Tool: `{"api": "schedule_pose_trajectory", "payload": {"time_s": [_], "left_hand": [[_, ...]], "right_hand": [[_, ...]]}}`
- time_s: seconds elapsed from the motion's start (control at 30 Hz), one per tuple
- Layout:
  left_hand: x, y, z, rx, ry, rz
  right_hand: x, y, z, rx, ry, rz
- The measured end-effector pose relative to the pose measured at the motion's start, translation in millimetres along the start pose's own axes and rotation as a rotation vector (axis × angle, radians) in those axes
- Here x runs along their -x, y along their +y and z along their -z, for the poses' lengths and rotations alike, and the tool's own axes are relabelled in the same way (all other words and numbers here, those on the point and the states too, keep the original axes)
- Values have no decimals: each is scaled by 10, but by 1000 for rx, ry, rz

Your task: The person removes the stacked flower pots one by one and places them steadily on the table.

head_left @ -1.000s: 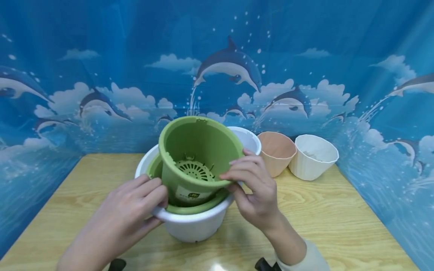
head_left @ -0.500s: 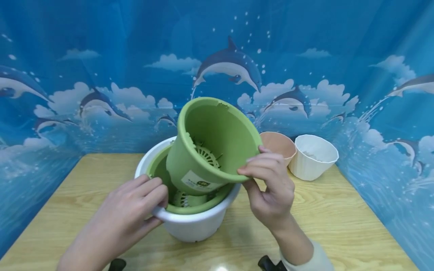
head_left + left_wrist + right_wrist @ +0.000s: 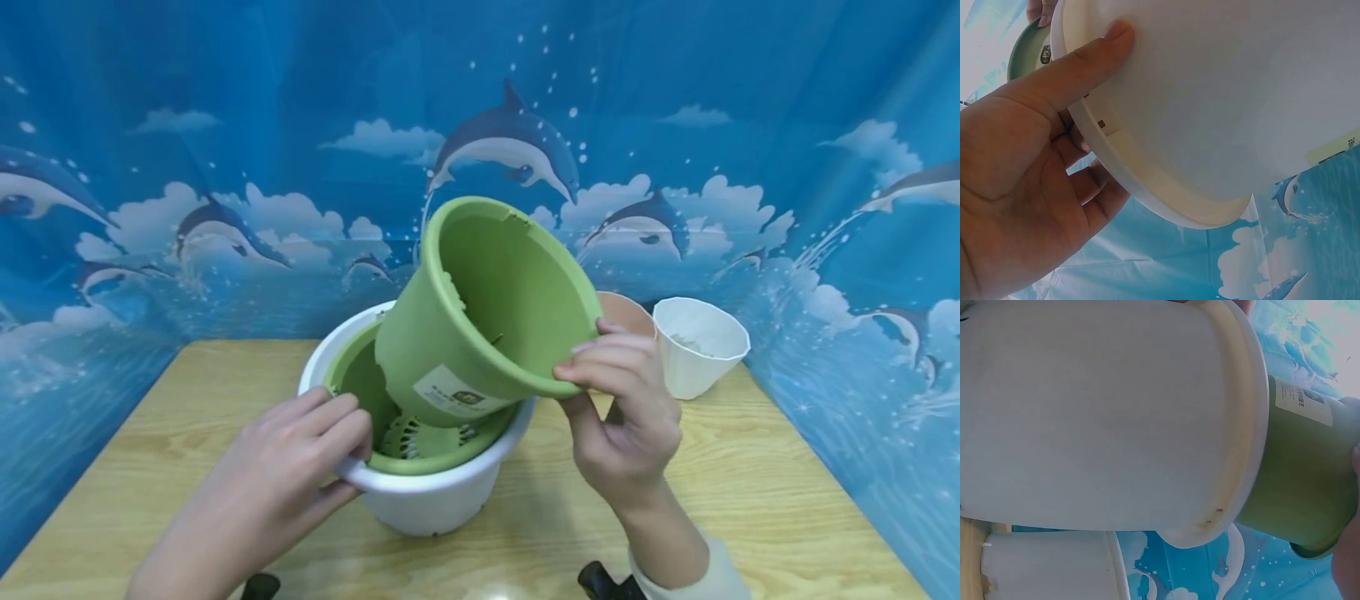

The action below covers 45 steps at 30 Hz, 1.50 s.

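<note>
Above the white pot (image 3: 427,500), a green pot (image 3: 480,325) hangs tilted, its mouth turned up and toward the right, its labelled base dipping just inside the rim of a second green pot (image 3: 360,379) that sits nested in the white one. The right hand (image 3: 622,417) grips the tilted pot at its lower rim, fingers curled over the edge and thumb beneath. The left hand (image 3: 285,475) holds the white pot at its near left rim, fingers bent over the lip and thumb pressed flat against the outer wall, as the left wrist view shows plainly. From the right wrist, the white pot's wall fills most of the picture, with the green pot (image 3: 1304,481) jutting past its rim. The nested pair stands near the middle of a wooden table (image 3: 787,500). Behind the right hand sit a pink cup (image 3: 626,312), largely hidden by the green pot, and a white ribbed cup (image 3: 701,350) just beside it. A blue dolphin backdrop (image 3: 225,125) encloses the table on three sides.
</note>
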<state>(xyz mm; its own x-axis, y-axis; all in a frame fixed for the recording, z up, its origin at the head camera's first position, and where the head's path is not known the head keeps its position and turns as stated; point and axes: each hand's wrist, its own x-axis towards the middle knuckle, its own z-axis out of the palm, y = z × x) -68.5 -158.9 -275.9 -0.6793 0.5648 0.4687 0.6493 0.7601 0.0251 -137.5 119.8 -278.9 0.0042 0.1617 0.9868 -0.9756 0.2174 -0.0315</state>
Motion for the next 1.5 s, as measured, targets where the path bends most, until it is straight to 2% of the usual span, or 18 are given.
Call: {"api": "schedule_pose_trajectory", "payload": {"time_s": [0.1, 0.3, 0.47, 0.63, 1.13, 1.5], "left_hand": [[0, 0, -1, 6, -3, -3], [0, -6, -15, 15, 32, -24], [1, -10, -13, 9, 14, -20], [-4, -8, -8, 2, 23, -23], [6, -11, -18, 4, 55, -34], [-4, -2, -18, -5, 20, -18]], "right_hand": [[-36, -6, 17, -22, 39, -8], [-83, -7, 29, -78, 93, -22], [-101, -5, 58, -126, 116, -60], [-134, -11, 81, -138, 158, -99], [-202, -2, 163, -119, 209, -143], [-253, 90, 302, 5, 182, -112]]}}
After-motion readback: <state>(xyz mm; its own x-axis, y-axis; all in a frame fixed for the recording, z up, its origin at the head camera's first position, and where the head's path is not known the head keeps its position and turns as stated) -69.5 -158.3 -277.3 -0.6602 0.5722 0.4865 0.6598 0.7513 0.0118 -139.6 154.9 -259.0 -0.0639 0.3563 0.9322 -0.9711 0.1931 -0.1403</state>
